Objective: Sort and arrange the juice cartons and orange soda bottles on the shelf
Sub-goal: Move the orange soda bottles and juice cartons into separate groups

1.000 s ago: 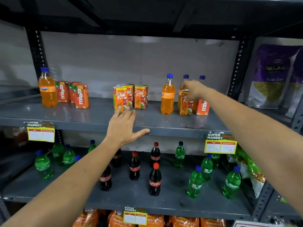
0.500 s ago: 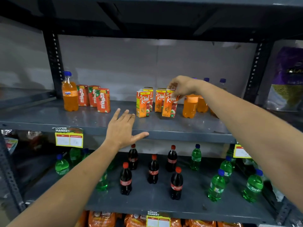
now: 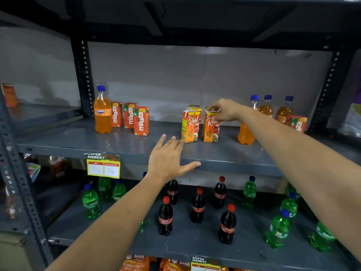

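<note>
While the right hand [image 3: 224,110] pinches the top of an orange Real apple juice carton [image 3: 211,127], a second matching Real carton [image 3: 190,126] stands just left of it on the grey metal shelf [image 3: 125,145]. Left hand [image 3: 169,158]: fingers spread, flat on the shelf edge, holding nothing. Well left of the Real cartons: Fanta orange soda bottle [image 3: 102,111] beside three red Maaza cartons [image 3: 130,117]. Right of them: three orange bottles [image 3: 268,109] and one Maaza carton [image 3: 297,123].
</note>
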